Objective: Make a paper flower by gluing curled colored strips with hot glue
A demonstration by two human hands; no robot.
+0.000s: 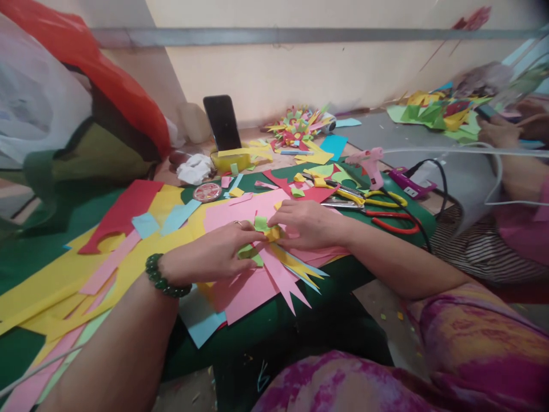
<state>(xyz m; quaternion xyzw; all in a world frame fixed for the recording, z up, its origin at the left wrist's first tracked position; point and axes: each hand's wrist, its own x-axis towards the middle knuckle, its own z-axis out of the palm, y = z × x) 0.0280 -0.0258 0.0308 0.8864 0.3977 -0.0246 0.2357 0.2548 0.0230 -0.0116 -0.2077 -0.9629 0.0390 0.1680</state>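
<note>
My left hand (214,254), with a green bead bracelet at the wrist and a ring on one finger, pinches a small folded piece of green and yellow paper (266,229). My right hand (306,223) grips the same folded paper from the other side, fingers closed on it. Both hands rest over a pile of pink, yellow and blue paper sheets (257,286) cut into pointed strips, lying on green sheets on a low table.
Yellow-handled scissors (364,197) and red-handled scissors (392,220) lie right of my hands, near a pink glue gun (371,163). A dark phone (222,123) stands at the back. A finished spiky paper piece (298,126) lies by the wall. Another person's hand (500,131) works at right.
</note>
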